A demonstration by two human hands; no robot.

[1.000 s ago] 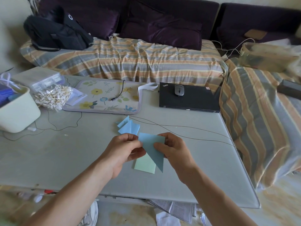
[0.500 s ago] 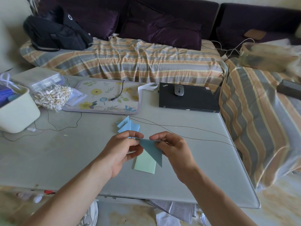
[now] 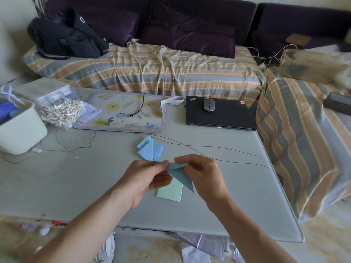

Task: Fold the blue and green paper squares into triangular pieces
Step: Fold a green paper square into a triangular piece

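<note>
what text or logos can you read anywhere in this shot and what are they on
"ThinkPad": on the lid corner of the closed black laptop, small and only just legible.
White ring-shaped logo on the black backpack: a mark, no readable letters.
Slip of printed paper beside the bag of cotton swabs: too small to read.
Papers under the table: blurred, unreadable.

Purple sofa (image 3: pixel 190 25) (striped throw (image 3: pixel 152 73)), grey table (image 3: pixel 57 177).

"ThinkPad" logo on black laptop (image 3: pixel 221 115) lid

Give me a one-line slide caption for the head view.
Both hands, left hand and right hand, pinch a blue paper piece mid-fold above a green paper square.
</note>
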